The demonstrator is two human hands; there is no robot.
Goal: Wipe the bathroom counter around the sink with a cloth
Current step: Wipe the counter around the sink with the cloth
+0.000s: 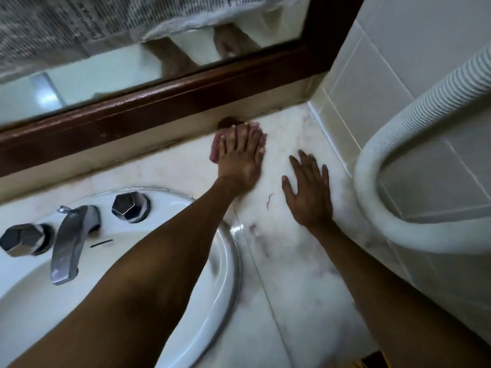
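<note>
My left hand (240,158) lies flat on a folded pink cloth (215,147), pressing it onto the white marble counter (287,251) close to the back wall. The cloth shows only at the hand's left edge and past the fingertips. My left forearm crosses over the right rim of the white sink (225,261). My right hand (308,189) rests palm down on the counter to the right of the cloth, fingers spread, holding nothing.
A chrome faucet (70,240) with two hexagonal knobs (130,207) sits at the sink's back. A dark wooden mirror frame (159,102) runs along the back wall. A white ribbed hose (398,208) curves along the tiled right wall. Reddish smears mark the counter.
</note>
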